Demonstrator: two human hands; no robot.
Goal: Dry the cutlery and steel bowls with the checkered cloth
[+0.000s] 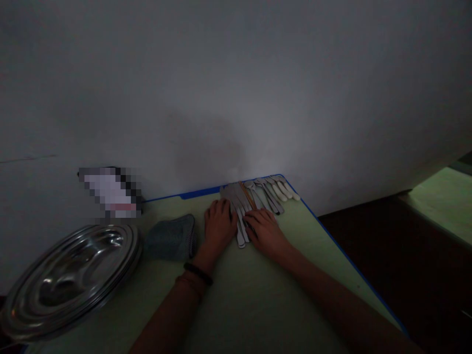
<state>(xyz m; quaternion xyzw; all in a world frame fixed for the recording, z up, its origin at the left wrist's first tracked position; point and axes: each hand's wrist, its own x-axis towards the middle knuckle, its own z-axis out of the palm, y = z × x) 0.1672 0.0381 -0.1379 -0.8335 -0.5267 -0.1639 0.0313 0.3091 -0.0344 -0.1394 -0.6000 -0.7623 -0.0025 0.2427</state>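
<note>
Cutlery in slim silvery metal [233, 191] looks light, stiff, kinda slippery, so pinch the handles [241, 241]; can't tell if left hand [220, 222] or right hand [264, 232] grips any.

Cutlery [236, 195]: smooth metal, dull sheen; white handles [280, 193] look plastic. Trays [79, 268]: polished metal, glossy. Cloth [169, 238]: matt, rough-textured. Bench [236, 300]: smooth, matt.

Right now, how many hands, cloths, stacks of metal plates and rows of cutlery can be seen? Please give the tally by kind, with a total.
Left hand and right hand: 2
Folded cloth: 1
Stack of metal plates: 1
Row of cutlery: 1
Total: 5
Single cutlery pieces overlap, so I cannot count them surely.
</note>
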